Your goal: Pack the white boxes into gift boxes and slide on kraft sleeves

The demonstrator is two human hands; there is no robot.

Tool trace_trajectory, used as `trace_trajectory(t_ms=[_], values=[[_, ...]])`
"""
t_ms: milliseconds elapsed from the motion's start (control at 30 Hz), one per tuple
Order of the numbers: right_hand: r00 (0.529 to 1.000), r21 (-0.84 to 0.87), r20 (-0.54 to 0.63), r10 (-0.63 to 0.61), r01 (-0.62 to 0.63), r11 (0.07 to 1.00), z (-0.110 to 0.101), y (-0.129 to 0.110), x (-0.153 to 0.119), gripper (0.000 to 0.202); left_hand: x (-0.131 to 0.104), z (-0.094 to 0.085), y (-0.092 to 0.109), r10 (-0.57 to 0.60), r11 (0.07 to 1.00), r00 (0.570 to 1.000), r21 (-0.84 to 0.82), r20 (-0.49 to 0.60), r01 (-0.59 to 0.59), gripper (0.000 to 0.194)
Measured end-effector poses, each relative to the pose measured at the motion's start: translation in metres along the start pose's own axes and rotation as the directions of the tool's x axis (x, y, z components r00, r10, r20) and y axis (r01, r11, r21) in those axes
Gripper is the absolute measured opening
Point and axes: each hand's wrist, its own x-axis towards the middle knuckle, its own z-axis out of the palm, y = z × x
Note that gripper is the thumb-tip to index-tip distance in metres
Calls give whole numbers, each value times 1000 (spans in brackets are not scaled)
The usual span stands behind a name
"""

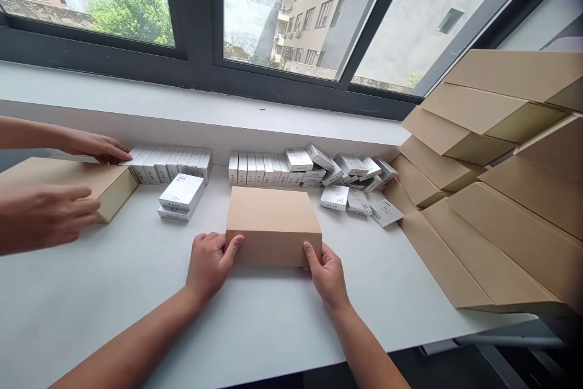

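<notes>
Kraft box [273,225] sits closed on the white tabletop [113,298], front centre, gripped at both near corners: your left hand [209,264] clamped on its left corner, your right hand [327,277] on the right. Folded kraft cartons [492,195] stack at right. Another person's hands [45,213] work a second kraft box [109,186] at left. Small white boxes [268,169] line the back.

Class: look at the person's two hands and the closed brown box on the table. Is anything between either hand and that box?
Nothing visible. The left hand and right hand already touch the brown box at its near corners on the white table.
</notes>
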Motion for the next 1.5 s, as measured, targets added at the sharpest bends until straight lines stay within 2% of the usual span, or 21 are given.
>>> trace_trajectory(t_ms=[133, 200, 267, 333, 433, 533, 600, 700, 767, 833, 933, 1000, 1067, 1133, 1167, 1200, 1267, 1300, 1367, 1433, 1500], values=[[1000, 183, -5, 24, -22, 983, -14, -15, -4, 35, -3, -19, 10, 175, 985, 984, -19, 36, -174, 43], [998, 254, -35, 50, -40, 966, -29, -36, -6, 32, 0, -32, 9, 334, 938, 942, -106, 31, -329, 42], [1000, 333, -26, -6, 14, 943, -44, -66, -2, 33, 9, -43, 4, 457, 883, 889, -109, -15, -456, 42], [988, 401, 22, -150, 129, 907, -52, -95, 12, 49, 23, -49, -6, 472, 882, 877, 30, -88, -471, 39], [954, 221, 16, -301, 290, 931, -49, -113, 48, 67, 52, -52, -24, 285, 929, 937, 296, -200, -220, 51], [952, -94, -39, -304, 299, 950, -39, -89, 79, 67, 85, -55, -38, -48, 898, 976, 418, -215, 136, 74], [965, -109, -21, -262, 258, 960, -36, -61, 88, 61, 107, -59, -41, -272, 825, 952, 474, -143, 307, 84], [983, -3, -20, -181, 181, 983, -39, -28, 86, 53, 131, -67, -41, -514, 712, 857, 539, -34, 449, 86], [986, 61, -2, -169, 169, 984, -42, -18, 81, 48, 138, -74, -40, -580, 685, 815, 548, 9, 481, 80], [982, 98, 43, -182, 177, 979, -44, -17, 78, 45, 137, -83, -39, -587, 705, 807, 530, 63, 471, 77], [982, 89, 85, -167, 159, 983, -43, -22, 75, 46, 122, -101, -32, -545, 779, 831, 437, 115, 451, 79], [982, 82, 128, -140, 130, 988, -41, -25, 73, 48, 106, -112, -17, -466, 849, 879, 330, 101, 413, 84], [971, 54, 200, -132, 124, 991, -37, -26, 72, 49, 88, -118, 9, -305, 936, 947, 215, 100, 278, 87], [953, 2, 265, -146, 150, 989, -31, -27, 70, 50, 71, -116, 41, -54, 994, 974, 105, 218, 32, 86], [944, -30, 292, -153, 169, 985, -28, -28, 69, 52, 63, -111, 57, 81, 994, 936, 45, 342, -102, 84], [936, -59, 315, -158, 185, 981, -24, -28, 67, 53, 56, -105, 71, 183, 979, 859, -12, 477, -202, 80], [924, -99, 350, -154, 199, 975, -17, -29, 63, 53, 48, -92, 89, 266, 953, 687, -76, 676, -294, 66], [921, -111, 363, -143, 195, 974, -14, -30, 61, 52, 47, -86, 93, 261, 950, 632, -77, 730, -303, 61], [921, -122, 374, -114, 171, 978, -10, -30, 58, 49, 50, -76, 93, 232, 949, 609, -39, 759, -313, 58], [926, -129, 369, -80, 137, 982, -9, -31, 57, 48, 55, -68, 85, 228, 940, 637, 5, 737, -342, 61], [927, -139, 372, -48, 107, 985, -11, -31, 57, 48, 58, -61, 76, 237, 923, 634, 33, 736, -383, 63]])
